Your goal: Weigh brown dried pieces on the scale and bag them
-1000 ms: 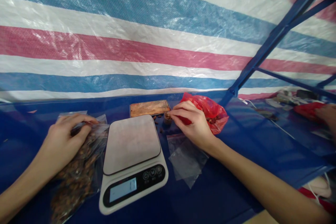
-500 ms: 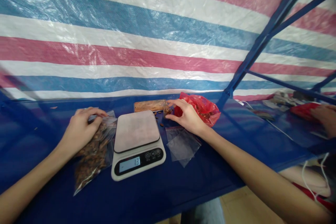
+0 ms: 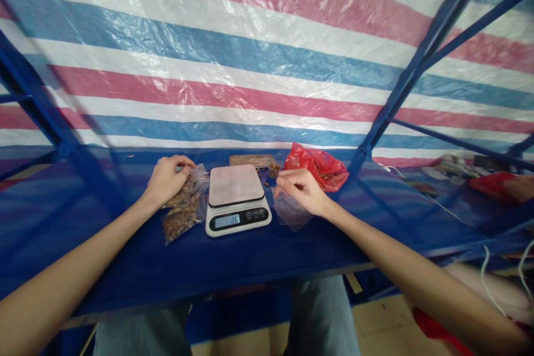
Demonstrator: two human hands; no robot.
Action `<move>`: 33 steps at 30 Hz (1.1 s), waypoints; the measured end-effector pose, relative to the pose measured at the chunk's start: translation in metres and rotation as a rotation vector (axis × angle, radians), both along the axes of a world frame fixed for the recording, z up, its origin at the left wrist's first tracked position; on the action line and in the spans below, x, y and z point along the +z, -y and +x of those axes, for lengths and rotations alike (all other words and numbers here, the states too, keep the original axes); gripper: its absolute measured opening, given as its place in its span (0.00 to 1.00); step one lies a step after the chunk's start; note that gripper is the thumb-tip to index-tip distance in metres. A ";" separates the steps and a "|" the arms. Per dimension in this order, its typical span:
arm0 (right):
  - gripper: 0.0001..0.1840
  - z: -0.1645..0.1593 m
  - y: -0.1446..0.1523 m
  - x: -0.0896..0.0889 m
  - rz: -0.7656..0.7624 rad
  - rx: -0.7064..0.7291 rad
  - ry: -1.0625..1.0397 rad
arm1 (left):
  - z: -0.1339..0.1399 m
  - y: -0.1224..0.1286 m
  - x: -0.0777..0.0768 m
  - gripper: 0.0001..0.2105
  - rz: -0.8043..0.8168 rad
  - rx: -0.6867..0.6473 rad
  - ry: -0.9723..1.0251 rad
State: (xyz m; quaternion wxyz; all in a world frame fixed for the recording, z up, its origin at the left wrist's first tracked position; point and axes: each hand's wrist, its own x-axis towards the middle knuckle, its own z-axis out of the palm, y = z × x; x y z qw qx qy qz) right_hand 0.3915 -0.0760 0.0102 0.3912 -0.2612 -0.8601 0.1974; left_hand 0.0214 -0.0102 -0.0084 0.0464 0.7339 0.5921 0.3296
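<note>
My left hand [image 3: 170,179] is at the upper end of clear zip bags of brown nut-like pieces [image 3: 183,217], its thumb and fingers closed on the plastic. Right beside them is a white kitchen scale [image 3: 236,186] with a bare plate; its display looks like 26. My right hand [image 3: 302,189] is over several flat, clear zip bags [image 3: 290,212], fingers curled together at their upper edge. The exact grip there is partly hidden. Just beyond its fingertips stands a small clear cup [image 3: 274,170] of brown pieces.
Behind my right hand sits an open red plastic bag [image 3: 334,169] with brown pieces. A flat wooden-looking board [image 3: 250,161] lies behind the scale, with loose pieces nearby. Blue frame posts [image 3: 386,105] and a striped sheet [image 3: 208,55] enclose the back. Another person's hand [image 3: 519,186] is far right.
My right hand has left the small cup and come down to the flat clear bags, fingers closing. My left hand stays at the filled bags. The display has changed from 13. The view has shifted.
</note>
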 end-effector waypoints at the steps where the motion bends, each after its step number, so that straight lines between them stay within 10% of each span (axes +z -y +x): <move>1: 0.26 -0.002 0.009 -0.002 -0.009 0.041 0.036 | 0.000 -0.001 -0.001 0.16 0.004 0.006 0.004; 22: 0.22 -0.014 0.035 -0.014 0.194 0.021 0.224 | 0.000 -0.003 -0.006 0.15 0.006 0.033 -0.011; 33: 0.14 0.017 -0.030 -0.004 0.278 -0.427 0.054 | -0.002 -0.008 -0.008 0.15 0.016 -0.003 0.002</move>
